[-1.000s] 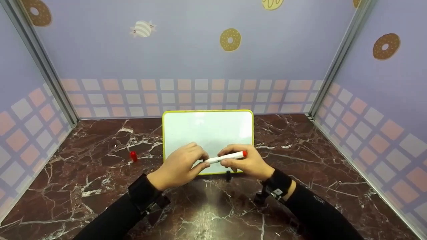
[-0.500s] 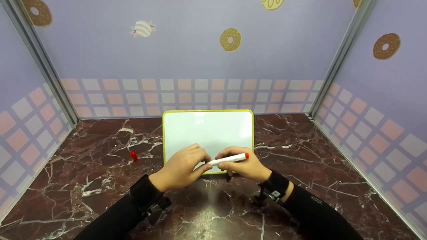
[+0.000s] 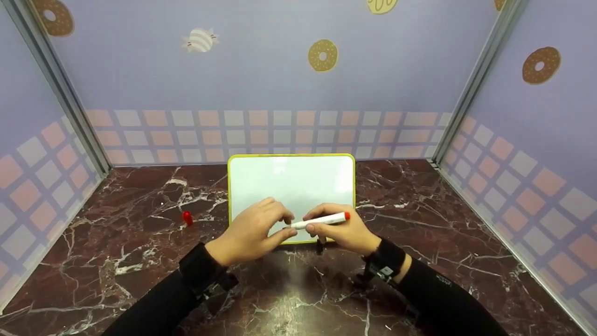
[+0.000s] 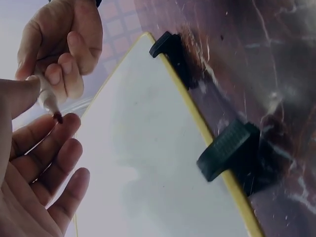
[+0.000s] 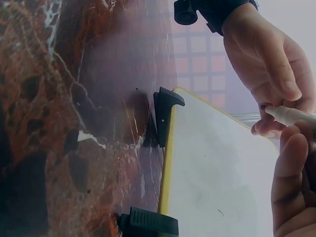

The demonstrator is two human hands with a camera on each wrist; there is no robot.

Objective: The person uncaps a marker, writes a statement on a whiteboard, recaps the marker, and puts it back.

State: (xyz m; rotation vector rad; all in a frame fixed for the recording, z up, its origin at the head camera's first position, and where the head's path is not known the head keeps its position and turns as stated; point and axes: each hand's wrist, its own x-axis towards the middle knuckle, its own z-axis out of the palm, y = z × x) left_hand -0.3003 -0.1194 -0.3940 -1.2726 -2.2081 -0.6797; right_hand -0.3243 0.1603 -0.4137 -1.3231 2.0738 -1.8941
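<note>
A white marker [image 3: 324, 220] with a red end plug is held over the lower part of a yellow-framed whiteboard [image 3: 291, 182]. Its dark red writing tip [image 4: 58, 117] is bare and points left. The right hand [image 3: 347, 228] grips the marker's barrel between thumb and fingers. At the tip end, the thumb and fingers of the left hand [image 3: 256, 231] come together lightly around the marker. In the left wrist view that thumb overlaps the marker and the fingertips lie behind the tip; how firmly they pinch is hard to tell. A red cap [image 3: 187, 218] lies on the table, left of the board.
Black clip feet [image 4: 229, 150] hold the whiteboard's near edge, one partly showing as a foot [image 5: 165, 116] in the right wrist view. The dark red marbled table [image 3: 140, 261] is enclosed by patterned purple walls [image 3: 261, 88] at the back and both sides.
The marker and right hand have shifted slightly to the right. The left thumb and index finger stand a little wider apart at the tip end. Cap and whiteboard have not moved.
</note>
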